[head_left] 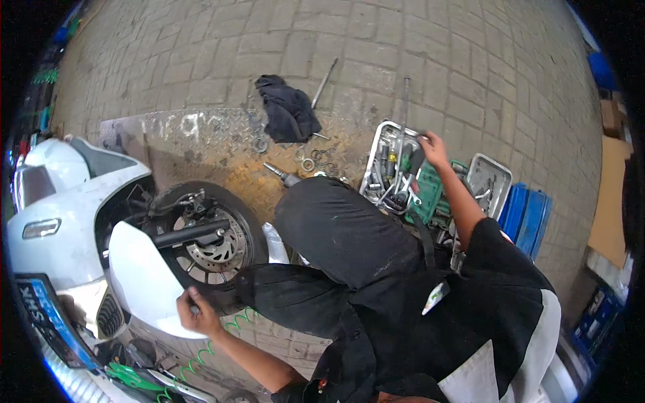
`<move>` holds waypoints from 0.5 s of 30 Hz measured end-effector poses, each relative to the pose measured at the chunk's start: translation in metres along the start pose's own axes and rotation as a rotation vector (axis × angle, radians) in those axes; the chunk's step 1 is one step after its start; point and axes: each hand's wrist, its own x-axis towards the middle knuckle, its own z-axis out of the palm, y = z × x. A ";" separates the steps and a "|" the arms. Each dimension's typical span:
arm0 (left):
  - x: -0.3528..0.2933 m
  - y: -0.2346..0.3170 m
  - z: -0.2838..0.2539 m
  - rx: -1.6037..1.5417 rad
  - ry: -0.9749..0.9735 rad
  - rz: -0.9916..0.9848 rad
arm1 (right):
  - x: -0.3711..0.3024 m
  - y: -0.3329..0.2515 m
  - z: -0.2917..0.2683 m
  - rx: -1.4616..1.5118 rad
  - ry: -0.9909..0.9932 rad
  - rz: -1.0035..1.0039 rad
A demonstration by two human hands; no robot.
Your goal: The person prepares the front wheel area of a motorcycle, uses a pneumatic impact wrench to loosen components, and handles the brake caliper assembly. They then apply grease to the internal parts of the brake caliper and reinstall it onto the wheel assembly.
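My left hand (196, 316) is closed on the lower edge of a white front fender (144, 275), beside the wheel (218, 248) of a white scooter (60, 201). Fingers and thumb are curled at the panel's rim. To the right, my right hand (435, 150) reaches over a metal tray of hand tools (367, 168). Its fingers are bent at a dark object (416, 158), whose kind I cannot make out. Spanners (404, 189) and screwdrivers lie below it. A long metal bar (406, 101) sticks out past the tray's far edge.
A black cloth (285, 111) and a metal rod (325, 84) lie ahead on the paving. Rings (308, 164) and a shaft-like part (282, 174) are on the stained metal plate (222, 144). A green case (430, 191), second tray (490, 176) and blue box (527, 215) stand right. A green coiled hose (208, 349) runs lower left.
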 end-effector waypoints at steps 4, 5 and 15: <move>-0.004 0.036 0.051 -0.050 -0.135 -0.062 | -0.024 0.040 0.000 -0.094 0.057 -0.052; -0.002 0.047 0.057 -0.097 -0.056 0.018 | -0.019 0.018 0.024 -0.050 0.010 -0.075; 0.040 -0.040 -0.045 0.106 0.432 -0.089 | 0.021 -0.363 0.299 -0.265 -1.102 -0.823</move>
